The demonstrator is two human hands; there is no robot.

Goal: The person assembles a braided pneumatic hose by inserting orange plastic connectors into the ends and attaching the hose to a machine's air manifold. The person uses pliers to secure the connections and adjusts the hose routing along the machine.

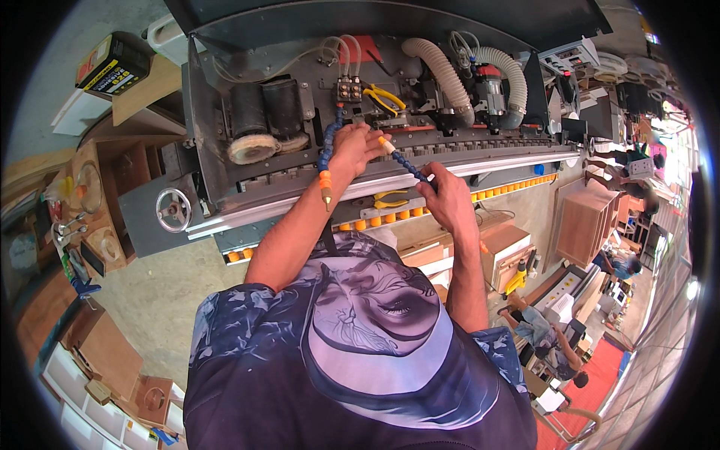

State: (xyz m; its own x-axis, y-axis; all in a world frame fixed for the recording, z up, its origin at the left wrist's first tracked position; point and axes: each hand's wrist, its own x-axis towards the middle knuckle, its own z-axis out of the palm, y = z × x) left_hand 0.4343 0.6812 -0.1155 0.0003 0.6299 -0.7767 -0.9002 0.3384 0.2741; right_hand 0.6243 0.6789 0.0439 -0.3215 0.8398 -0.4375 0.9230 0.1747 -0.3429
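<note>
My right hand (450,196) is closed around the lower end of a blue segmented coolant hose (405,163). That hose slants up and left to a pale orange end piece (385,144). Beside this end, my left hand (352,150) reaches over the machine's rail with fingers partly stretched and apart; whether they touch the piece I cannot tell. A second blue segmented hose (328,142) hangs past my left wrist, ending in an orange nozzle (325,184). It comes from a metal fitting block (349,90) with clear tubes. Yellow-handled pliers (386,97) lie just behind my left hand.
Inside the open machine (217,105) are dark motors (283,109) and ribbed grey hoses (442,67). More yellow-handled pliers (390,201) lie on the front ledge, above a row of orange rollers (401,214). A handwheel (174,210) is at left. Cartons (506,247) and people (544,330) are at right.
</note>
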